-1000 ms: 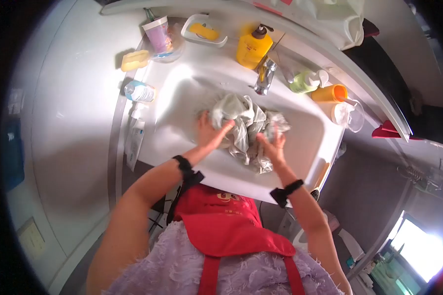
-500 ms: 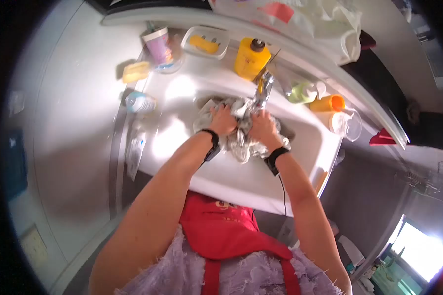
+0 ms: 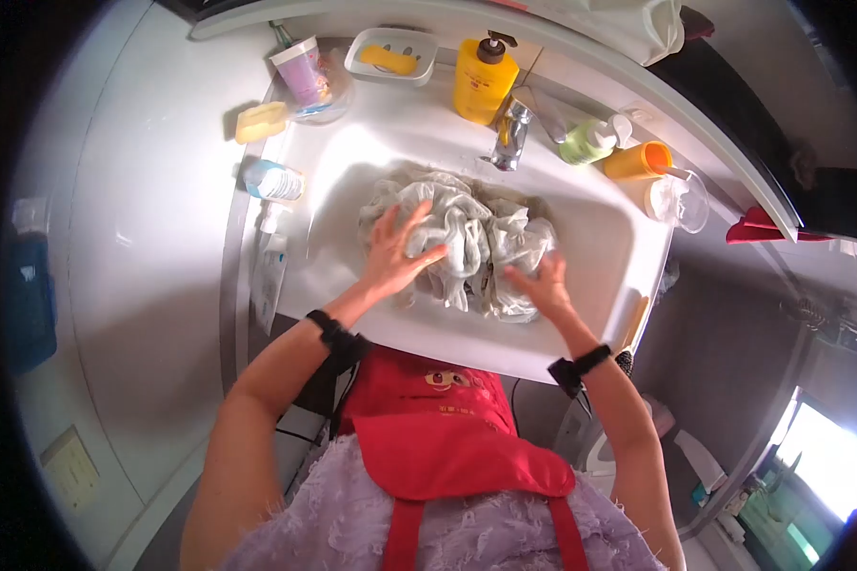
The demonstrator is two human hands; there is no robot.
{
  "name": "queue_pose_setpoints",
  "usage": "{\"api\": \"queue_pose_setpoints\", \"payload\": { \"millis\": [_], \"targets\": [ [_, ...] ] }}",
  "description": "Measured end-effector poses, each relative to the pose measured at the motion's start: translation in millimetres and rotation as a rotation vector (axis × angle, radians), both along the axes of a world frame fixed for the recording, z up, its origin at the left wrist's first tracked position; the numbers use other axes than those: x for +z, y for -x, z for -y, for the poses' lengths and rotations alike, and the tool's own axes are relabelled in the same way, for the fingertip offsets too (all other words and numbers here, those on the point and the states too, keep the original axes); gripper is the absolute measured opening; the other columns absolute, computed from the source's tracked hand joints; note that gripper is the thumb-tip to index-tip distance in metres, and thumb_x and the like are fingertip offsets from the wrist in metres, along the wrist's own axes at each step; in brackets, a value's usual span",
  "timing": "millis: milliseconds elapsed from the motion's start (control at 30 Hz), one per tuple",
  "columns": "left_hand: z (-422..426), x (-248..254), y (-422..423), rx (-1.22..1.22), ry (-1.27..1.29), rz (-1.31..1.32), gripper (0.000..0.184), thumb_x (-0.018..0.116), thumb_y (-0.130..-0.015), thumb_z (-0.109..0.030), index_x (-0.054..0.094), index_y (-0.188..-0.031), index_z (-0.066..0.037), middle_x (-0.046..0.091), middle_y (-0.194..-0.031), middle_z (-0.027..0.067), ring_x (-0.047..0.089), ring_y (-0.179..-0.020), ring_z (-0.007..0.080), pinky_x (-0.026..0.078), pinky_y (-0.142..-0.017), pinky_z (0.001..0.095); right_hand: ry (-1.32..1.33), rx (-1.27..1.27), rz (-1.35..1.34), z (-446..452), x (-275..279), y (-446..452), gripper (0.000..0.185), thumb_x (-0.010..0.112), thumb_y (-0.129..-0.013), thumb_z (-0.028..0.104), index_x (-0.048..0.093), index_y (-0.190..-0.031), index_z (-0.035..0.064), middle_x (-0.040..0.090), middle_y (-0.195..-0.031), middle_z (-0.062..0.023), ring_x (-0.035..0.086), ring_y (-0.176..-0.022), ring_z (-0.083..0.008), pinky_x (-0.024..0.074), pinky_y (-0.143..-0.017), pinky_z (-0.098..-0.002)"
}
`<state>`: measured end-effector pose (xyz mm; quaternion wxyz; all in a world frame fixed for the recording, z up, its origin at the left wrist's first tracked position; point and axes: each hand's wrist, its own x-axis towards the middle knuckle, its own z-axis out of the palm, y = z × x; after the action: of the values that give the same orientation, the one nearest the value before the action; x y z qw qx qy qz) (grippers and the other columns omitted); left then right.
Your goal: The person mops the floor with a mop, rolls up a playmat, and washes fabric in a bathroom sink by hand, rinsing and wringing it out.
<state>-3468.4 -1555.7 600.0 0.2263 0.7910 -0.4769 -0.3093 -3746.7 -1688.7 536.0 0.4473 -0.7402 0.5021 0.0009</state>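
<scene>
I see the pale cloth bunched in the middle of the white sink, below the tap. My left hand reaches over its left part, fingers spread, the grip wide open. My right hand is at its right edge, the grip open, fingers a little bent. The right fingers are blurred; I cannot tell if either hand touches.

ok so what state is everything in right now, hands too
cloth, bunched up in the basin
left hand, open, fingers spread
right hand, open, fingers apart
faucet, can't tell if running
yellow pump bottle, pump head on
soap dish, uncovered, yellow piece inside
red apron, worn
screen, lit
</scene>
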Motion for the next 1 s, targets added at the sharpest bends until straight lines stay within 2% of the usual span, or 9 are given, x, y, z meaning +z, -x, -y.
{"api": "queue_pose_setpoints", "payload": {
  "millis": [100, 267, 300, 467, 533, 567, 667, 800, 1000],
  "targets": [
    [27.2, -49.5, 20.6, -0.134, -0.201, 0.072, 0.066, 0.056, -0.085, -0.059, 0.043, -0.141, -0.027, 0.024, -0.149, 0.0255, 0.015, -0.136, 0.0479, 0.02, -0.11, 0.059, 0.219, 0.14, -0.167, -24.0, -12.4, -46.6, 0.087, 0.073, -0.069, 0.057, 0.039, -0.143, 0.0237, 0.009, -0.151, -0.0253, 0.011, -0.139, -0.0455, 0.0286, -0.106, -0.0604],
    [61.9, -147.1, 10.8, -0.332, 0.085, 0.446, 0.055, 0.059, -0.088, -0.042, 0.049, -0.135, -0.015, 0.026, -0.143, 0.0231, 0.03, -0.12, 0.0469, 0.032, -0.096, 0.0608, 0.311, 0.185, -0.427, 7.0, -14.3, -109.0, 0.078, 0.064, -0.076, 0.05, 0.039, -0.141, 0.0157, 0.02, -0.151, -0.0205, 0.013, -0.141, -0.0415, 0.0228, -0.103, -0.0681],
    [71.5, -112.6, 19.2, -0.281, -0.146, 0.49, 0.051, 0.062, -0.085, -0.032, 0.052, -0.131, -0.013, 0.032, -0.138, 0.0195, 0.031, -0.119, 0.0442, 0.033, -0.091, 0.0624, 0.43, 0.25, -0.452, 12.9, -20.7, -114.5, 0.072, 0.061, -0.078, 0.044, 0.041, -0.14, 0.0128, 0.027, -0.147, -0.0203, 0.021, -0.138, -0.0395, 0.0279, -0.1, -0.0653],
    [94.7, -88.3, 15.2, -0.347, -0.171, 0.49, 0.039, 0.06, -0.083, -0.026, 0.058, -0.12, -0.012, 0.041, -0.127, 0.0162, 0.038, -0.115, 0.0417, 0.035, -0.087, 0.0653, 0.477, 0.489, -0.694, 33.6, -14.7, -127.6, 0.054, 0.066, -0.073, 0.03, 0.06, -0.12, 0.0043, 0.037, -0.134, -0.0159, 0.034, -0.127, -0.0334, 0.0398, -0.093, -0.0537],
    [98.7, -96.3, 5.3, -0.393, -0.234, 0.484, 0.035, 0.058, -0.084, -0.025, 0.06, -0.116, -0.012, 0.042, -0.126, 0.0167, 0.04, -0.116, 0.042, 0.035, -0.088, 0.0664, 0.37, 0.422, -0.569, 42.4, 1.5, -126.2, 0.048, 0.071, -0.07, 0.028, 0.065, -0.108, 0.0002, 0.038, -0.128, -0.0162, 0.041, -0.12, -0.0342, 0.0462, -0.089, -0.0497],
    [101.1, -73.4, 7.2, -0.236, -0.198, 0.316, 0.03, 0.056, -0.086, -0.024, 0.061, -0.112, -0.009, 0.047, -0.124, 0.0183, 0.044, -0.115, 0.0426, 0.035, -0.093, 0.0638, 0.298, 0.242, -0.349, 48.4, 5.1, -120.5, 0.051, 0.073, -0.068, 0.027, 0.063, -0.111, 0.0025, 0.045, -0.122, -0.0146, 0.047, -0.115, -0.0344, 0.0458, -0.094, -0.0459],
    [77.9, -54.5, -2.9, -0.377, 0.245, 0.254, 0.031, 0.054, -0.089, -0.027, 0.062, -0.111, -0.007, 0.051, -0.124, 0.0186, 0.045, -0.115, 0.0415, 0.036, -0.098, 0.0563, 0.363, 0.107, -0.091, 28.8, 57.1, -102.0, 0.062, 0.073, -0.063, 0.019, 0.056, -0.122, 0.0078, 0.049, -0.117, -0.0151, 0.049, -0.112, -0.0371, 0.0458, -0.094, -0.0441],
    [26.1, 29.1, 7.2, -0.237, 0.315, 0.147, 0.036, 0.063, -0.085, -0.024, 0.061, -0.116, -0.004, 0.054, -0.121, 0.0231, 0.046, -0.111, 0.0429, 0.036, -0.098, 0.0505, 0.422, 0.024, 0.182, -17.1, 80.9, -91.5, 0.065, 0.073, -0.061, 0.014, 0.054, -0.122, 0.003, 0.049, -0.118, -0.0194, 0.049, -0.112, -0.0394, 0.0435, -0.096, -0.0447],
    [-29.2, 92.3, 3.5, -0.245, 0.317, 0.15, 0.082, 0.083, -0.062, -0.04, 0.05, -0.129, -0.005, 0.041, -0.134, 0.0201, 0.041, -0.117, 0.0411, 0.033, -0.101, 0.0507, 0.4, 0.061, 0.555, -77.0, 106.1, -121.6, 0.058, 0.071, -0.067, 0.016, 0.053, -0.121, 0.0019, 0.053, -0.111, -0.0215, 0.049, -0.109, -0.0398, 0.0429, -0.096, -0.0435]
  ]
}}
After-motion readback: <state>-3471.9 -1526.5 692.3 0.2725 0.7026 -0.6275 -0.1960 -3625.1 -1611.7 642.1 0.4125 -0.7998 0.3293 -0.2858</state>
